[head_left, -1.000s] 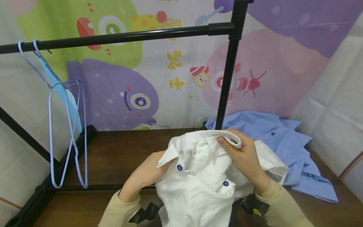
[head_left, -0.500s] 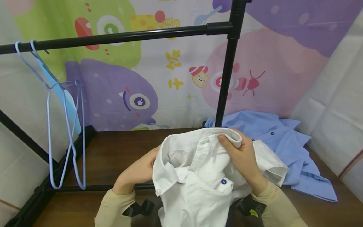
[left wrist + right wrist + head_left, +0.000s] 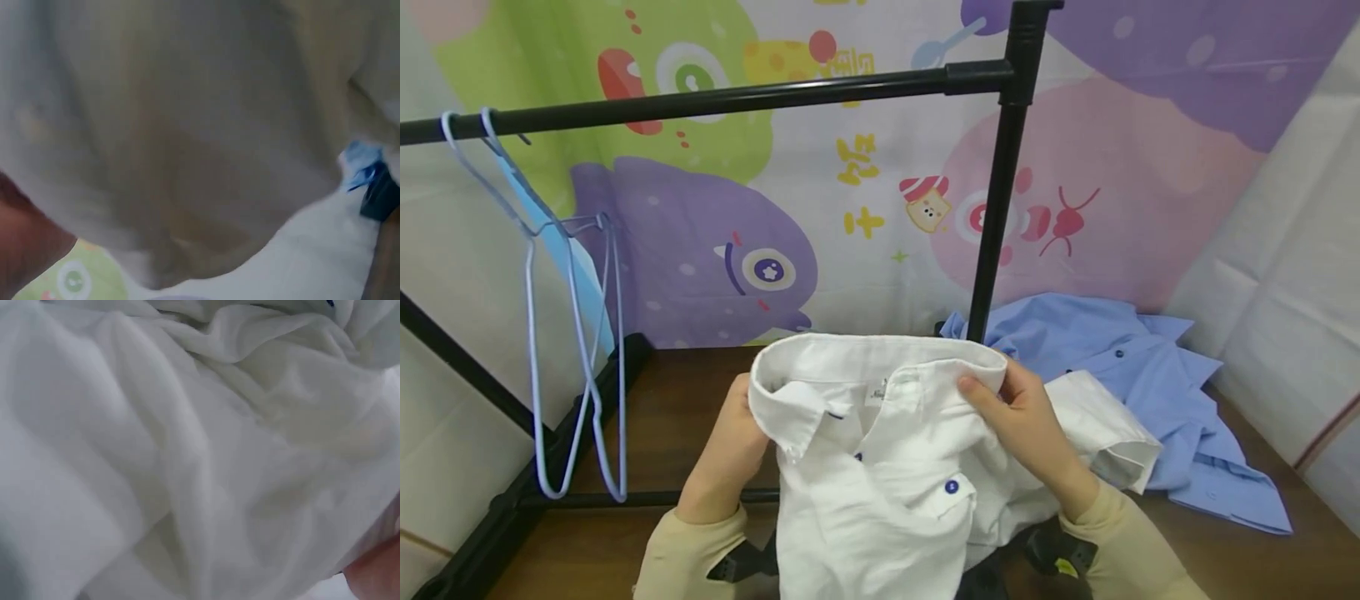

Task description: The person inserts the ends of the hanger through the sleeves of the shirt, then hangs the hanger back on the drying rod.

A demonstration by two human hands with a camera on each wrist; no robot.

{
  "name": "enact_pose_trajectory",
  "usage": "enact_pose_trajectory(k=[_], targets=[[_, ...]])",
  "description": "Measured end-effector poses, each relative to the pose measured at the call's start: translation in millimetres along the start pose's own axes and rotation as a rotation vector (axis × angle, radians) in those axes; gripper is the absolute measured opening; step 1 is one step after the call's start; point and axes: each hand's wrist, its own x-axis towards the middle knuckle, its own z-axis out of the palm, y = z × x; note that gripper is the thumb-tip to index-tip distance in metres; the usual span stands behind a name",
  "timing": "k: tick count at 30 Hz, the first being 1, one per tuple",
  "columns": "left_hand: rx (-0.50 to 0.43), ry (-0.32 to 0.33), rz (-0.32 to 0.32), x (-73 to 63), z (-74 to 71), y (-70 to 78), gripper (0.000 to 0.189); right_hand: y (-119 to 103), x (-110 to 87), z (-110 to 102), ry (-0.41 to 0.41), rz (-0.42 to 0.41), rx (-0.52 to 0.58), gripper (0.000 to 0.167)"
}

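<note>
A white shirt (image 3: 865, 517) with dark blue buttons is held up by its collar (image 3: 850, 354) in front of the body, in the head view. My right hand (image 3: 1026, 425) pinches the collar's right side, thumb in front and fingers behind. At the collar's left side, my left hand (image 3: 726, 450) grips the cloth, its fingertips hidden by the fabric. A label shows inside the spread neck opening. White cloth (image 3: 206, 144) fills most of the left wrist view, and shirt folds (image 3: 206, 456) fill the right wrist view.
A black rack (image 3: 715, 102) stands over the dark wooden surface (image 3: 692, 400). Light blue hangers (image 3: 531, 333) hang at its left. A blue shirt (image 3: 1097, 350) lies crumpled at the right, behind a white sleeve (image 3: 1097, 425). A cartoon-printed curtain (image 3: 880, 275) covers the back.
The left hand has moved left and gripped the collar's left side. The neck opening has spread wider and its label has come into view. The right hand has shifted slightly left, still pinching.
</note>
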Motion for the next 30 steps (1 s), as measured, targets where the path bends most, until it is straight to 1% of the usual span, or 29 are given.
enact_pose_trajectory(k=[3,6,8,10,13,15,16,18,20,24,27,30], targets=[[0.015,0.061,0.03,-0.1,-3.6,5.4,0.034,1.8,-1.4,-2.4,-0.101,-0.041,-0.056,0.037],[0.073,0.161,0.039,0.3,-6.7,9.1,0.035,2.7,-0.8,-4.6,-0.221,-0.091,-0.121,0.061],[0.134,0.246,0.017,0.6,-8.5,10.8,0.036,2.7,0.8,-4.8,-0.306,-0.095,-0.136,0.078],[0.235,0.33,-0.007,0.7,-10.8,11.6,0.039,2.2,1.5,-3.8,-0.365,-0.065,-0.176,0.088],[0.368,0.414,-0.033,0.3,-15.7,10.9,0.04,1.4,0.7,-1.2,-0.403,0.032,-0.268,0.088],[0.462,0.444,-0.032,-0.2,-19.2,9.9,0.031,1.6,-0.6,0.0,-0.401,0.08,-0.358,0.085],[0.489,0.451,-0.032,-0.2,-20.8,9.4,0.027,2.1,-0.9,0.3,-0.403,0.102,-0.384,0.085],[0.524,0.464,-0.031,0.0,-23.4,8.3,0.017,3.1,-1.3,0.0,-0.414,0.139,-0.424,0.089],[0.553,0.476,-0.027,0.7,-24.9,7.1,0.008,5.2,-1.2,-1.3,-0.439,0.156,-0.451,0.093],[0.582,0.515,-0.02,2.4,-26.0,3.7,0.008,9.9,-0.5,-4.2,-0.503,0.197,-0.482,0.093],[0.61,0.549,-0.019,3.2,-26.8,2.1,0.008,14.3,0.4,-5.3,-0.521,0.216,-0.49,0.086],[0.619,0.561,-0.03,3.4,-28.3,2.9,0.008,17.4,0.9,-6.3,-0.504,0.21,-0.506,0.068]])
